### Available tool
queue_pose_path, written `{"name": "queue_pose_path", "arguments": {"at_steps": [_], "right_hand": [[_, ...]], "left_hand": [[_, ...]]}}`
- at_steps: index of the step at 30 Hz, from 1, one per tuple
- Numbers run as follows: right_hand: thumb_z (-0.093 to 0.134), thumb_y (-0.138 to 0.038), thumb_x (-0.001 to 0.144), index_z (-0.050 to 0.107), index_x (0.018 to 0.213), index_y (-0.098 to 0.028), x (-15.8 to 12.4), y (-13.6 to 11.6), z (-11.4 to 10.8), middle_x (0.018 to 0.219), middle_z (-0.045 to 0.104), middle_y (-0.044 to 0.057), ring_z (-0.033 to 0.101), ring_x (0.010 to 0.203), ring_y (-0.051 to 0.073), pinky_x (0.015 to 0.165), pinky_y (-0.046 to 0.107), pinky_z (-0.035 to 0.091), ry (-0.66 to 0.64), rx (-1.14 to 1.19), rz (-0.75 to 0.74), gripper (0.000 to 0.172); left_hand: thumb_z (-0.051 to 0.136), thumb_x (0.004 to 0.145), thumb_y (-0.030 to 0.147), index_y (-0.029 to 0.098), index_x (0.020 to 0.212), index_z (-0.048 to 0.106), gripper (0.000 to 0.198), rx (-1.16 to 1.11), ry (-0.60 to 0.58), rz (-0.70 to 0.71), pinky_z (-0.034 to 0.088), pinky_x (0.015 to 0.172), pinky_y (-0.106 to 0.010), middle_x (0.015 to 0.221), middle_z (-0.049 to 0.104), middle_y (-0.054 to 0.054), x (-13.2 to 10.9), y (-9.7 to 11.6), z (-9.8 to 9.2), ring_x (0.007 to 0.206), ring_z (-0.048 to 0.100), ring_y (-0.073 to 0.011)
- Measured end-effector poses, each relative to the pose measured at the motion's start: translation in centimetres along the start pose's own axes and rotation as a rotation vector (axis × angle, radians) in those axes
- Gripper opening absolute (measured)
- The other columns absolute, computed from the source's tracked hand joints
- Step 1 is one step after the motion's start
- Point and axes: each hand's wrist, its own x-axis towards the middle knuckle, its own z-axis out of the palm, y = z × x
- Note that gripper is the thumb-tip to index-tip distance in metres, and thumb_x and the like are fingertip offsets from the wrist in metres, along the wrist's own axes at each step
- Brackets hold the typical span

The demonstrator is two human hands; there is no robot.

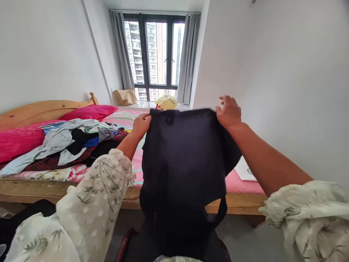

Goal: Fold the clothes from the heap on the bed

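Observation:
A black garment (185,156) hangs spread out in front of me, with an opening edged by a strap-like loop at its lower right. My left hand (141,123) pinches its upper left corner between thumb and fingers. At the upper right corner is my right hand (230,111), its fingers raised and apart and its thumb side against the cloth's edge. The top edge on that side is slightly blurred. Below, the dark cloth merges with the dark area near my lap, so its lower end is hard to make out.
Behind the garment stands a wooden bed (65,191) with a pile of mixed clothes (81,142) and pink pillows (87,111). A white flat item (245,172) lies on the bed's right part. A brown paper bag (125,97) and a yellow bag (167,102) are near the window.

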Motion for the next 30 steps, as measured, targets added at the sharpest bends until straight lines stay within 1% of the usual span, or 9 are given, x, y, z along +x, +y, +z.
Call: {"name": "queue_pose_path", "arguments": {"at_steps": [2,4,6,9,13,18,23,26,30], "right_hand": [[0.046,-0.025,0.086,0.049,0.12,-0.006,-2.5,2.4,2.5,0.106,0.058,0.015,0.053,0.096,0.019,0.087,0.037,0.039,-0.044,0.045,0.057,0.039],[0.046,-0.03,0.087,0.057,0.109,-0.013,-7.7,4.0,3.8,0.093,0.064,0.008,0.056,0.079,0.014,0.078,0.03,0.042,-0.178,0.132,0.077,0.03],[0.046,-0.037,0.086,0.063,0.089,-0.017,-14.9,5.0,4.5,0.079,0.066,0.003,0.058,0.071,0.014,0.068,0.026,0.044,-0.374,0.229,0.127,0.027],[0.043,-0.044,0.087,0.062,0.088,-0.02,-26.3,5.3,5.1,0.084,0.066,0.003,0.06,0.077,0.017,0.071,0.027,0.045,-0.739,0.489,0.315,0.031],[0.043,-0.043,0.086,0.062,0.09,-0.021,-35.8,4.7,6.0,0.091,0.065,0.004,0.059,0.087,0.019,0.081,0.029,0.044,-0.881,0.447,0.482,0.03],[0.045,-0.035,0.083,0.061,0.09,-0.023,-37.0,3.7,8.3,0.101,0.063,0.004,0.054,0.1,0.021,0.089,0.032,0.039,-1.066,0.271,0.443,0.021],[0.048,-0.029,0.081,0.059,0.092,-0.024,-36.2,3.8,12.0,0.097,0.062,0.004,0.053,0.101,0.022,0.096,0.039,0.03,-1.153,0.135,0.474,0.016],[0.047,-0.026,0.081,0.057,0.092,-0.023,-36.9,4.1,13.9,0.088,0.062,0.001,0.056,0.092,0.019,0.097,0.04,0.028,-1.124,0.21,0.58,0.015],[0.052,-0.03,0.077,0.056,0.094,-0.02,-37.8,3.4,13.7,0.076,0.056,-0.001,0.052,0.073,0.015,0.077,0.029,0.039,-0.965,0.615,0.933,0.019]], "left_hand": [[0.053,0.074,0.041,0.011,0.098,0.061,0.039,0.004,0.002,-0.103,0.045,0.07,-0.029,0.094,0.065,-0.01,-0.3,-4.0,1.1,0.081,0.058,-0.0181],[0.055,0.07,0.045,0.012,0.096,0.062,0.042,0.013,-0.053,-0.156,0.046,0.073,-0.031,0.096,0.066,-0.011,-3.2,-8.6,1.2,0.084,0.059,-0.02],[0.057,0.066,0.049,0.014,0.091,0.063,0.043,0.034,-0.111,-0.233,0.046,0.077,-0.034,0.092,0.067,-0.009,-8.1,-13.3,0.6,0.085,0.06,-0.0216],[0.059,0.06,0.056,0.014,0.072,0.063,0.043,0.067,-0.212,-0.394,0.048,0.072,-0.037,0.068,0.066,-0.007,-16.5,-19.4,-0.5,0.071,0.061,-0.0235],[0.061,0.059,0.059,0.015,0.082,0.065,0.049,0.054,-0.31,-0.545,0.05,0.077,-0.037,0.077,0.07,-0.007,-23.9,-24.1,-0.5,0.078,0.065,-0.0244],[0.071,0.054,0.047,0.016,0.089,0.065,0.047,-0.037,-0.388,-0.63,0.044,0.093,-0.039,0.098,0.07,-0.011,-24.5,-25.8,2.1,0.101,0.063,-0.0281],[0.074,0.049,0.04,0.016,0.079,0.063,0.041,-0.069,-0.34,-0.674,0.046,0.085,-0.04,0.087,0.069,-0.011,-23.0,-25.9,4.3,0.091,0.063,-0.0292],[0.072,0.051,0.042,0.018,0.075,0.059,0.036,-0.118,-0.296,-0.679,0.047,0.075,-0.033,0.075,0.065,-0.004,-23.6,-24.6,4.0,0.078,0.063,-0.0226],[0.067,0.062,0.039,0.019,0.08,0.059,0.028,-0.293,-0.252,-0.694,0.045,0.068,-0.024,0.075,0.062,0.001,-25.7,-21.1,1.2,0.071,0.058,-0.0148]]}}
